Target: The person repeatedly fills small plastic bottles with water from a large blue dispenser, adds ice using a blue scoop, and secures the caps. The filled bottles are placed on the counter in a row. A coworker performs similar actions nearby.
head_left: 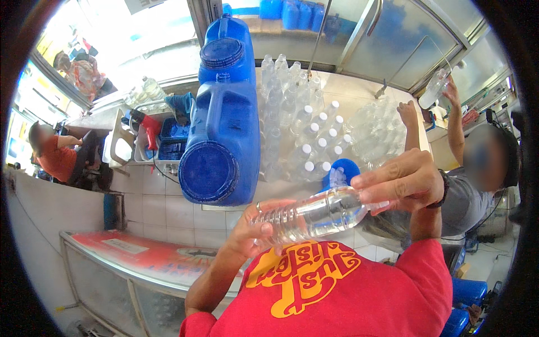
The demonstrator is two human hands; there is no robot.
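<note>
A clear plastic bottle (317,216) lies nearly level in front of my chest, full of clear liquid. My left hand (247,233) is closed around its base end. At the neck end, my right hand (401,182) grips with fingers and thumb; they partly cover the neck, and whether a cap is on it I cannot tell. Just beyond the bottle stands a blue bowl (340,168) with small pale caps in it. Several white-capped bottles (321,141) stand behind the bowl, beside rows of other clear bottles (288,98) on the pale counter (359,90).
Two big blue water jugs (224,140) stand left of the bottles. Farther left, a red heat gun (150,132) rests by blue baskets (174,137). At the right, a co-worker (477,185) holds a bottle (435,89) at a thin metal pipe. A glass-sided case (135,264) stands lower left.
</note>
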